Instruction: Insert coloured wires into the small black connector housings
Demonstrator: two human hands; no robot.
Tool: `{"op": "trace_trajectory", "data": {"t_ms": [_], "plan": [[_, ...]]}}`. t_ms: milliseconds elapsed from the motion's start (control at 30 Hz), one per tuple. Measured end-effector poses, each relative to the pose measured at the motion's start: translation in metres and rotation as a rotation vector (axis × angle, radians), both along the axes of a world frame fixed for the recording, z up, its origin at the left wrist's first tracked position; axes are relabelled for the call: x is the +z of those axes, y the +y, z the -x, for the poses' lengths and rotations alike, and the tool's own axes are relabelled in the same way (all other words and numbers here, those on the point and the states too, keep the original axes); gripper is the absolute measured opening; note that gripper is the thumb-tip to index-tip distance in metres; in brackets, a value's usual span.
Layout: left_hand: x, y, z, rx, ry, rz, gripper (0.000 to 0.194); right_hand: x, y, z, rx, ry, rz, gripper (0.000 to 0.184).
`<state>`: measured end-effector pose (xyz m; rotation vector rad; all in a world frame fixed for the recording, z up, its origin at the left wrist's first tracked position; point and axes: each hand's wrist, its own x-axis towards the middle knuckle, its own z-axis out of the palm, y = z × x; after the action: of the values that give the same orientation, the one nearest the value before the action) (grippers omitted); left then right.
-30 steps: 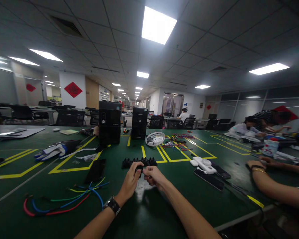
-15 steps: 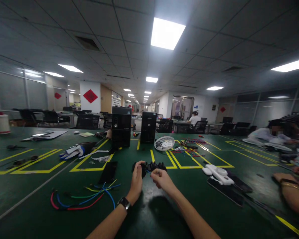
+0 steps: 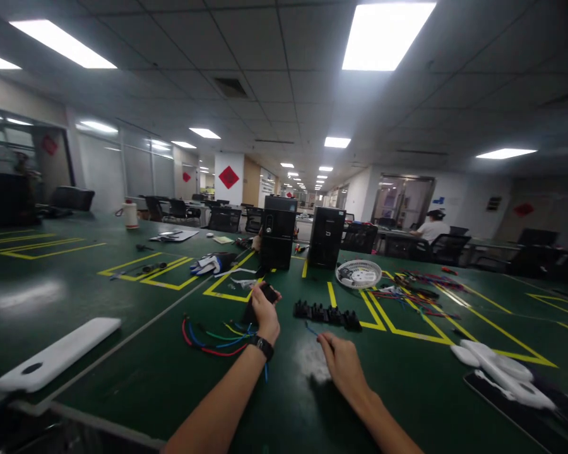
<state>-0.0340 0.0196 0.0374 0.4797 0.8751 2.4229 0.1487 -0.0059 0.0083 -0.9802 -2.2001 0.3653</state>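
My left hand (image 3: pixel 266 313) is closed round the upper end of a flat black slab (image 3: pixel 250 313), which looks like a phone; the palm hides part of it. Between the thumb and fingers of my right hand (image 3: pixel 344 359) is a thin blue wire (image 3: pixel 311 329), its free end pointing up and left. A row of black blocks (image 3: pixel 326 314) lies on the table just beyond my right hand, touched by neither hand. Red, blue, green and yellow wires (image 3: pixel 218 343) lie in a loose bundle left of my left wrist.
Two black computer towers (image 3: pixel 278 236) stand at the back of the green table (image 3: pixel 146 391). A white basket (image 3: pixel 358 275) and a heap of wires (image 3: pixel 421 287) lie to the right. Gloves (image 3: pixel 213 264), white devices (image 3: pixel 502 369) and a long white case (image 3: pixel 59 353) are around.
My left hand has let go of the black blocks and moved left onto the black slab. My right hand has drawn back from the blocks with the blue wire. The view has turned left.
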Motion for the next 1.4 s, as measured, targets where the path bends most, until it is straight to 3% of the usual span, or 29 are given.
{"op": "trace_trajectory", "data": {"t_ms": [67,167,233,333,400,500,600,700,767,867,967,1100,1300,1400], "plan": [[0.011,-0.009,0.009,0.024,0.067,-0.034,0.045,0.004,0.004,0.015,0.051,-0.002,0.073,0.035],[0.017,-0.02,-0.002,-0.017,0.266,-0.068,0.045,0.013,0.007,0.035,0.261,-0.01,0.099,0.035],[0.01,-0.023,-0.014,-0.057,0.355,0.004,0.047,0.016,0.007,0.04,0.288,0.071,0.034,0.055],[-0.01,-0.02,-0.03,-0.212,0.361,0.234,0.046,0.021,0.007,0.031,0.23,0.188,-0.053,0.08],[-0.023,-0.018,-0.042,-0.339,0.371,0.3,0.045,0.027,0.008,0.017,0.265,0.17,-0.062,0.081],[-0.033,-0.019,-0.056,-0.498,0.439,0.301,0.046,0.034,0.021,-0.016,0.311,0.075,-0.055,0.065],[-0.032,-0.018,-0.054,-0.517,0.663,0.354,0.044,0.033,0.05,-0.066,0.205,-0.009,-0.031,0.058],[-0.029,-0.009,-0.032,-0.247,1.016,0.394,0.03,0.023,0.088,-0.12,-0.015,-0.074,-0.001,0.057],[-0.027,0.003,-0.015,-0.123,1.22,0.508,0.027,0.012,0.11,-0.145,-0.122,-0.126,0.042,0.058],[-0.024,0.024,0.001,-0.174,1.401,0.756,0.046,-0.004,0.133,-0.156,-0.142,-0.162,0.082,0.06],[-0.02,0.04,0.002,-0.298,1.444,0.873,0.054,-0.013,0.145,-0.149,-0.063,-0.142,0.066,0.067],[-0.016,0.052,-0.018,-0.391,1.449,0.898,0.056,-0.009,0.145,-0.152,-0.033,-0.1,-0.029,0.07],[-0.017,0.078,-0.085,-0.494,1.47,0.792,0.056,0.017,0.133,-0.181,-0.47,0.142,-0.334,0.047],[-0.017,0.092,-0.117,-0.586,1.473,0.709,0.056,0.023,0.13,-0.187,-0.558,0.155,-0.37,0.037]]}}
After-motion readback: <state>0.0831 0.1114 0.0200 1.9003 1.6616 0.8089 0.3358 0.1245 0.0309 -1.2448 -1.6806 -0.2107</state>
